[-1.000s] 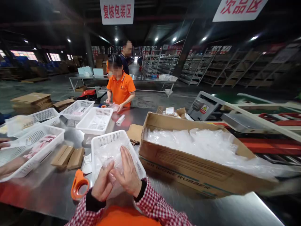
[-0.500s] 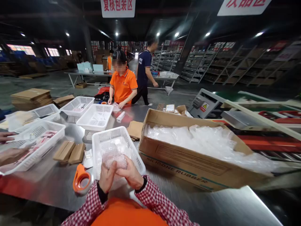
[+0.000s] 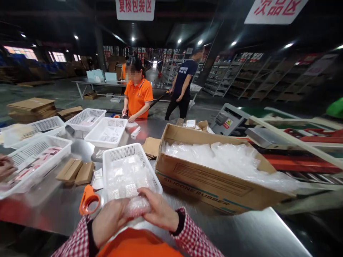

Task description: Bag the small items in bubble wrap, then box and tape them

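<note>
Between my two hands is a small bundle of bubble wrap (image 3: pixel 138 207), pinkish through the clear plastic; what lies inside cannot be made out. My left hand (image 3: pixel 111 217) grips its left end, and my right hand (image 3: pixel 160 210) wraps round its right end. Just beyond them stands a white perforated basket (image 3: pixel 153 175) with several bubble-wrapped pieces (image 3: pixel 125 171) in it. To the left of my left hand, an orange tape dispenser (image 3: pixel 88 200) lies on the metal table (image 3: pixel 50 210).
On the right sits a long cardboard box (image 3: pixel 193 189) full of clear bubble bags (image 3: pixel 211 157). Small brown cartons (image 3: pixel 75 171) and more white baskets (image 3: pixel 107 132) stand to the left. A co-worker's hand (image 3: pixel 6 167) is at the left edge; another person in orange (image 3: pixel 139 96) works across the table.
My hands have drawn the bubble-wrapped bundle down towards my body and turned it more level, uncovering the wrapped pieces in the basket. The person in dark blue has walked right.
</note>
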